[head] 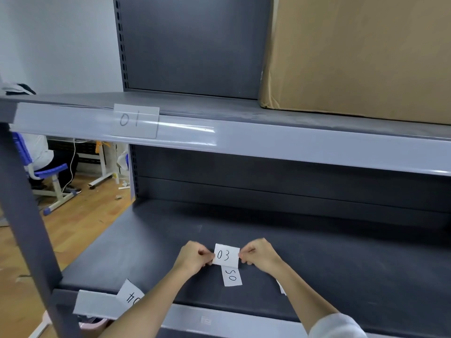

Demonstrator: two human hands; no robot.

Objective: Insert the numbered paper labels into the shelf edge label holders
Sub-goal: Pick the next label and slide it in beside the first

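Label 03 (225, 254) is getting pinched at both side edges, left hand (194, 258) and right hand (258, 254) closed on it, hovering over the shelf (341, 264), probably keeping it flat for the holder.

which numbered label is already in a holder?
The 01 label, in the upper shelf's edge holder. The 03 label is in both hands; 05 and 04 lie loose.

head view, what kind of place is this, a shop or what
Probably a storeroom or workroom, not an open shop: bare grey metal shelves with label strips, a big cardboard box on the upper shelf, and beyond them a wooden floor with a blue chair.
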